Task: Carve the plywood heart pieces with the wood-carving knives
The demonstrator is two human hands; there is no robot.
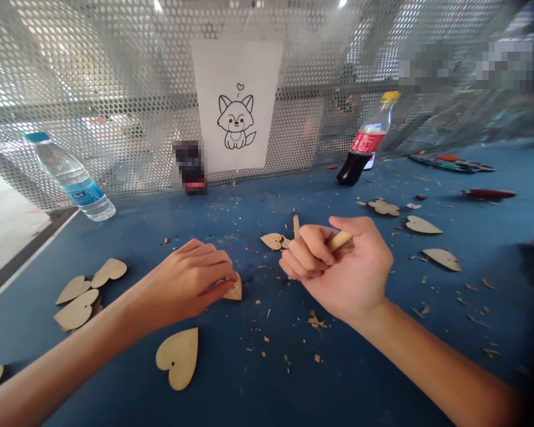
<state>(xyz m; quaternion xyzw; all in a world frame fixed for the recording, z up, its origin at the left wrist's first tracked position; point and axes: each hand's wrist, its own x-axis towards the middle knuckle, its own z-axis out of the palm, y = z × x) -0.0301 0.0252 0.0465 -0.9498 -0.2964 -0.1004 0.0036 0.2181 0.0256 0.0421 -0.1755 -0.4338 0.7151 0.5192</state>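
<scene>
Wooden hearts and shavings across the blue tabletop

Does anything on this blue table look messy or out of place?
Yes: wood shavings are strewn across the blue table, and the cola bottle and water bottle appear to lean, tilted, against the perforated metal mesh instead of standing upright.

Wooden hearts around the left hand
</scene>
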